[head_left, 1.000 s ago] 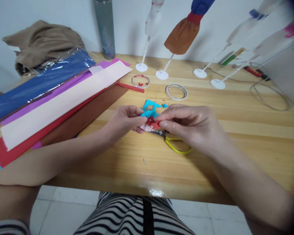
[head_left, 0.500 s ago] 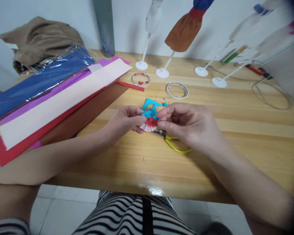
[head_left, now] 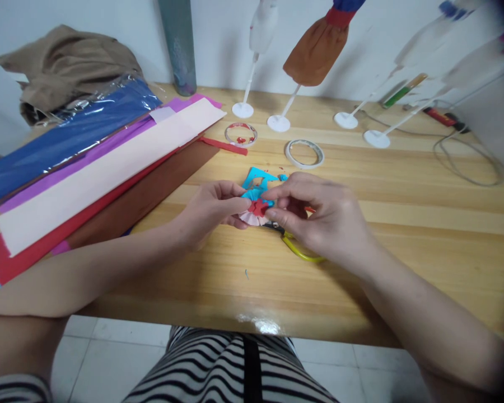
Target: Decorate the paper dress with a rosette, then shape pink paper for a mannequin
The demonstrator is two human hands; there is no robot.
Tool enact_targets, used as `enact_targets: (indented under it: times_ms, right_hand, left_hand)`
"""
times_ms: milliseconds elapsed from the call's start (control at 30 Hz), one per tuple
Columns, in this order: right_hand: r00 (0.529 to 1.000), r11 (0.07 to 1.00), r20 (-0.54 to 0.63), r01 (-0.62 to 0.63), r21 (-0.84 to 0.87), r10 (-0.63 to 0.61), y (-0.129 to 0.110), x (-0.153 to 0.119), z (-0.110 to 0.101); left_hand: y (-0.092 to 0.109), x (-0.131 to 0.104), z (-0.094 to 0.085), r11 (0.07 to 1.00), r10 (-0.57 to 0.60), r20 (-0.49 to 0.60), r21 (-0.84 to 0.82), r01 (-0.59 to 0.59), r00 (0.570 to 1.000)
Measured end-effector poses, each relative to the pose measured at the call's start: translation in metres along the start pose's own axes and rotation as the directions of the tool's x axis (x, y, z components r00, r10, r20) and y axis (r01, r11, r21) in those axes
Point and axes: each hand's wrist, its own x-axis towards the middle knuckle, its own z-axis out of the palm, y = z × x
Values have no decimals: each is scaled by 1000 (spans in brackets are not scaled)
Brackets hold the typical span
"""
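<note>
While the left hand (head_left: 216, 210) pinched a pleated paper rosette (head_left: 252, 219) between its thumb and bent fingers, the right hand (head_left: 325, 215) came up against the other side of it, thumb and forefinger curled towards each other; whether those two tips gripped anything could not be told. The rosette was held just above the table (head_left: 218, 291), in front of the person's body, bright blue on its far side and pale pink on its near side, with a small red paper flower (head_left: 258, 208) over its middle. Partly hidden beneath the right hand lay scissors with yellow handles (head_left: 300, 249), and just beyond the rosette was a cut piece of blue paper (head_left: 258, 174) with tiny red scraps near it. Farther back lay a roll of tape (head_left: 291, 159), a second ring (head_left: 227, 137) with red bits inside it, and a narrow red strip (head_left: 229, 146). To the left, long sheets of paper (head_left: 109, 176) overlapped in pale pink, purple, red and brown, beside a blue bundle (head_left: 67, 137) in clear plastic. A tall bottle (head_left: 179, 56) and white stands (head_left: 278, 123) rose near the wall, one carrying a brown skirt-like covering (head_left: 317, 53).
</note>
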Motion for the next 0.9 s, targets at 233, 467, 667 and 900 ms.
enact_targets:
  times_ms: [233,467,667,900]
  right_hand:
    - [995,993,5,99,-70,-99,1,-2,1]
    - [997,998,49,63,-14,-62,-2,1,1]
    - [1000,1000,24,-6,-18,6,-1,-1,4]
    - [999,999,21,-28,35,27,-3,-1,6]
  left_hand:
    - [-1,0,2,1000,7,-18,-17,-7,1000]
    - [-1,1,1,1000,11,-22,-13,-11,1000]
    - [-3,0,2,999,47,-13,12,-47,999]
    - [-2,1,3,996,52,-11,75,-51,999]
